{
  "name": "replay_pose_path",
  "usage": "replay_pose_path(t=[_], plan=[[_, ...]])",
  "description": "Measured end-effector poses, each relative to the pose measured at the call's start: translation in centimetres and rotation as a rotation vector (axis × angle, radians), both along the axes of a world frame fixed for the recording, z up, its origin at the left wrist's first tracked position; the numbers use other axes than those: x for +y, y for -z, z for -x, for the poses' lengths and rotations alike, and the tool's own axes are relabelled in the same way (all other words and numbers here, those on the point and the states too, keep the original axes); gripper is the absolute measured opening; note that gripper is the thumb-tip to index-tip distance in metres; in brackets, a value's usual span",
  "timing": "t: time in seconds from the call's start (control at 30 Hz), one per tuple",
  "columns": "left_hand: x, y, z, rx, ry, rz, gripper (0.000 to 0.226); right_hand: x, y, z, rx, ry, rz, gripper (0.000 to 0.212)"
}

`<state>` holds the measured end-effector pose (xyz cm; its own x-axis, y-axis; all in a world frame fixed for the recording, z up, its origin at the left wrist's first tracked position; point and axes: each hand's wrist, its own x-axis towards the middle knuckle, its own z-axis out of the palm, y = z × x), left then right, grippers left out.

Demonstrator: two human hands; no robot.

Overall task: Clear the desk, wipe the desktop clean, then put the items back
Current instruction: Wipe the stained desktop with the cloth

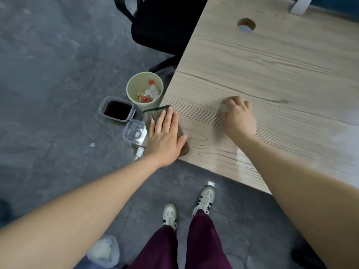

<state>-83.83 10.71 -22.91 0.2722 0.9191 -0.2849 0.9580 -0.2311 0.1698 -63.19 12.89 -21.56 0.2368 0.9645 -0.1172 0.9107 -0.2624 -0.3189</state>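
Note:
A light wood-grain desk [272, 78] fills the right of the head view, its top bare. My left hand [165, 134] lies flat, fingers spread, pressing a brown-grey cloth [153, 115] on the desk's near left corner; part of the cloth hangs over the edge. My right hand [238, 116] rests further right on the desktop, fingers curled around a small pale crumpled thing [223, 107] that is blurred and mostly hidden by the fingers.
On the grey floor left of the desk stand a pale green bin [136, 98] with bottles and scraps, a clear box of dark liquid [117, 111] and an empty clear box [135, 133]. A black chair [161, 26] stands behind. A cable hole [246, 25] pierces the desktop.

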Motion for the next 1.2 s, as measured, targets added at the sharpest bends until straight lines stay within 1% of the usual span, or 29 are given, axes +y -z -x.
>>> replay_pose_path(t=[0.1,0.2,0.3,0.47,0.57,0.67,0.77,0.87,1.0,1.1,1.2], plan=[[2.5,0.0,0.2,0.004,0.044,0.031,0.07,-0.9,0.1,0.5,-0.024,0.016,0.008,0.038],[5.3,0.2,-0.9,0.004,-0.03,-0.019,0.069,-1.7,0.3,0.5,-0.072,0.058,-0.017,0.035],[3.4,0.3,-1.5,0.019,-0.036,-0.074,0.068,-2.9,0.4,0.7,-0.072,0.101,-0.023,0.032],[-3.8,0.3,-5.6,-0.02,0.143,-0.045,0.068,-6.1,0.4,0.7,-0.063,0.128,-0.032,0.026],[-3.0,0.2,-6.6,-0.046,0.242,-0.034,0.068,-7.6,0.2,-0.1,-0.069,0.153,-0.018,0.025],[-1.4,0.5,-4.6,-0.065,0.364,-0.046,0.07,-8.6,0.0,-0.3,-0.08,0.168,-0.002,0.029],[0.2,0.8,-1.3,-0.033,0.261,-0.089,0.07,-9.0,0.1,0.9,-0.083,0.146,0.004,0.029],[1.7,0.7,1.2,-0.008,0.152,-0.09,0.069,-9.1,0.2,2.6,-0.067,0.123,0.018,0.029],[-0.4,0.5,0.6,0.005,0.046,-0.127,0.066,-9.9,0.3,3.3,-0.04,0.12,0.038,0.03],[-3.7,0.4,0.1,-0.007,0.091,-0.104,0.065,-10.5,0.2,3.1,-0.036,0.113,0.04,0.032],[-2.8,0.3,0.6,0.008,0.143,-0.081,0.066,-10.6,0.0,3.1,-0.02,0.116,0.047,0.033]])
